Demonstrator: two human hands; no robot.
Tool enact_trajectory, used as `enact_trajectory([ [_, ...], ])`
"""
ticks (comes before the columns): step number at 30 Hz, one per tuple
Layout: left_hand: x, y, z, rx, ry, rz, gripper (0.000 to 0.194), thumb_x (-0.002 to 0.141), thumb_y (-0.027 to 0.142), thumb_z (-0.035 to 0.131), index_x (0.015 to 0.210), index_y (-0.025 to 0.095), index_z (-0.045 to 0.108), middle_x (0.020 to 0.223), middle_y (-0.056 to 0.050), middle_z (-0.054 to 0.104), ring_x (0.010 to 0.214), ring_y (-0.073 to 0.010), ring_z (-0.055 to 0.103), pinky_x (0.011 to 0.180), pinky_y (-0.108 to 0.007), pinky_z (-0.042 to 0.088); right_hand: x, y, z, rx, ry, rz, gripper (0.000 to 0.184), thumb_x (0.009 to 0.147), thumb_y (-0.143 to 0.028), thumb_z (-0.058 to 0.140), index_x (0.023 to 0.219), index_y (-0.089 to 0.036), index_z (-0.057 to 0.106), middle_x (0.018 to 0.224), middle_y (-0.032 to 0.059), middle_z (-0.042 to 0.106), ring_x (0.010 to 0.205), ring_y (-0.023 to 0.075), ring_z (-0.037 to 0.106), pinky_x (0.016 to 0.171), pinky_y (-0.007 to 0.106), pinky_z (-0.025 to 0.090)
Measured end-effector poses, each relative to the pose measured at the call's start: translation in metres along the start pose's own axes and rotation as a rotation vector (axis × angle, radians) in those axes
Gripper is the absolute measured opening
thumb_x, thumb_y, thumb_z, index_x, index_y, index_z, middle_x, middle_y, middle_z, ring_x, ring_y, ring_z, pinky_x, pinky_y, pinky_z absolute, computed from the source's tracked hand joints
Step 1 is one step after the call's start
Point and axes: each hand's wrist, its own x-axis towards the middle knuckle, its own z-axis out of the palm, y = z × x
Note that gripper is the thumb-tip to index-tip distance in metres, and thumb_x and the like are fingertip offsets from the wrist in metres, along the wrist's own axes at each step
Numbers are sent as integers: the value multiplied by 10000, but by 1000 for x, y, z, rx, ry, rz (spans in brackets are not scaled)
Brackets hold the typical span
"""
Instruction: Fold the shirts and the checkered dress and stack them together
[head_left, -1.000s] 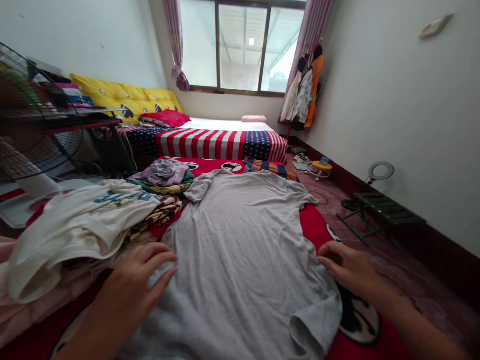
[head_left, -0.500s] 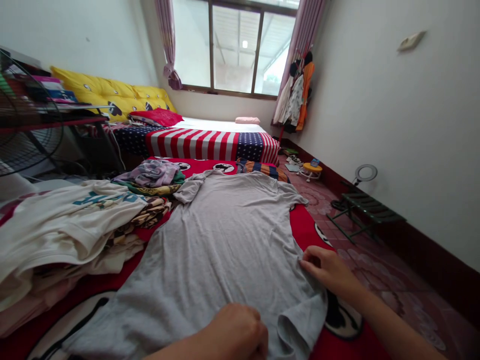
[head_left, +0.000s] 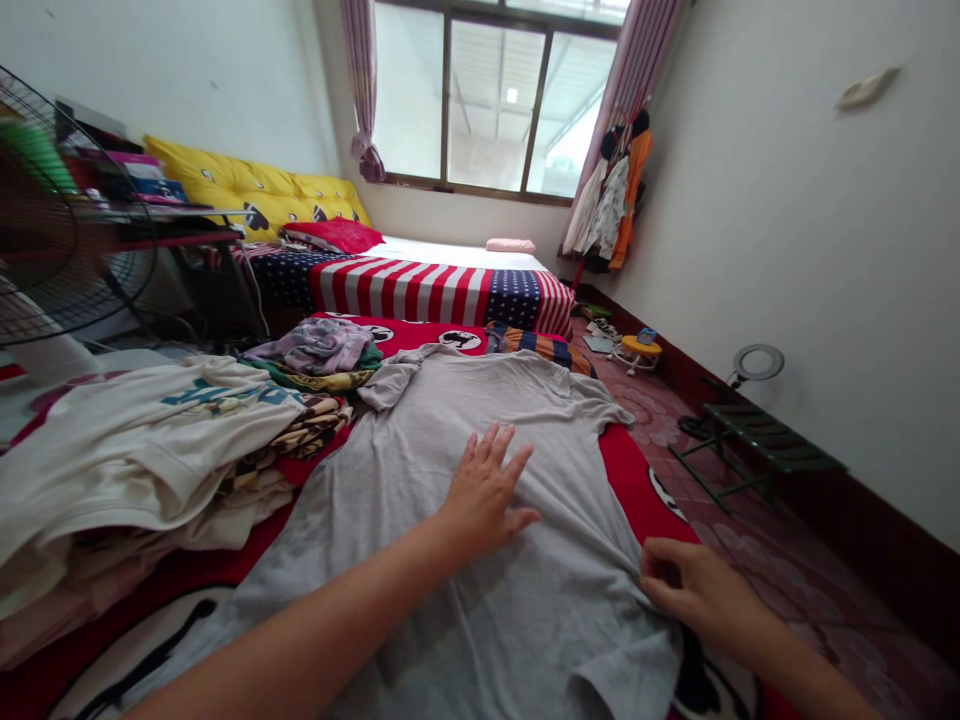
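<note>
A grey T-shirt (head_left: 420,480) lies spread out on a red cloth (head_left: 619,465) with black-and-white patches, its sleeves and neck toward the far end. My left hand (head_left: 491,490) is over the middle of the shirt, fingers spread and palm down; whether the palm presses on the fabric I cannot tell. At the shirt's right side edge, my right hand (head_left: 682,580) pinches the fabric between thumb and fingers. The lower right corner of the shirt is folded over and wrinkled.
Left of the shirt is a heap of clothes with a cream shirt (head_left: 150,440) on top; a purple-grey garment bundle (head_left: 326,345) lies behind it. A fan (head_left: 67,230) stands far left. A bed (head_left: 420,285) is at the back, a dark green folding stool (head_left: 757,435) at right.
My left hand has moved forward from the shirt's near end to its middle, and its fingers have gone from curled to spread. My right hand stays at the side edge. The view has shifted slightly.
</note>
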Motion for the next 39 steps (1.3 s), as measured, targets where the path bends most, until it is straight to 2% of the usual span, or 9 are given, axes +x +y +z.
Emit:
enact_trajectory([
  [3,-7,-10,20,-13,-105,90,628,828,599,524,1398,364,407,1555,-82,219,1417,-390,134,1092,-634,133,13,-11,-13,-127,-22,48,117,730,-259,544,652,-207,615,660,3,651,632,170,587,567,264,356],
  [7,-21,-6,27,-38,-142,180,551,888,561,447,1415,442,337,1569,-31,176,1425,-382,101,1084,-660,108,52,-64,-8,48,221,-114,342,814,-412,544,1056,-193,645,1028,77,689,932,219,632,806,319,459],
  [13,-18,-5,25,-57,-161,192,576,888,553,453,1430,392,339,1544,-66,242,1418,-386,131,1089,-669,85,133,-100,34,17,74,-471,620,923,-486,380,1459,-183,316,1520,82,318,1407,214,257,1150,459,164],
  [18,-20,-5,25,-87,-151,170,562,884,576,443,1415,416,353,1563,-71,184,1424,-392,88,1080,-675,84,170,-23,10,-359,200,146,747,917,-583,292,1473,-86,267,1552,146,196,1427,313,163,1116,575,138],
  [21,-20,-5,25,-113,-153,163,564,880,577,444,1413,412,360,1564,-72,184,1425,-390,78,1077,-681,77,178,-21,-5,-452,343,357,767,907,-586,329,1417,-14,363,1515,233,249,1404,386,187,1077,619,163],
  [24,-19,-5,26,-130,-153,155,571,880,569,448,1419,407,352,1567,-73,174,1425,-391,65,1073,-686,76,181,-63,6,-404,391,29,614,956,-484,281,1423,-97,379,1541,173,223,1425,301,177,1104,549,173],
  [28,-20,-4,24,-154,-148,145,561,883,573,439,1413,403,366,1570,-82,154,1425,-391,62,1082,-671,76,190,-92,25,-291,88,-470,559,964,-510,249,1462,-264,310,1557,36,225,1436,197,166,1138,492,142],
  [34,-21,-6,17,-176,-156,158,549,905,565,402,1422,389,350,1571,-76,151,1430,-374,47,1087,-667,46,211,-56,13,-389,301,331,710,933,-544,274,1460,-68,296,1541,193,200,1420,347,168,1075,638,153],
  [39,-19,-5,20,-169,-140,165,640,890,588,405,1453,296,316,1562,-110,181,1435,-356,54,1107,-636,51,190,-69,31,-343,198,-336,584,952,-432,286,1485,-195,262,1557,68,219,1435,223,170,1127,476,200],
])
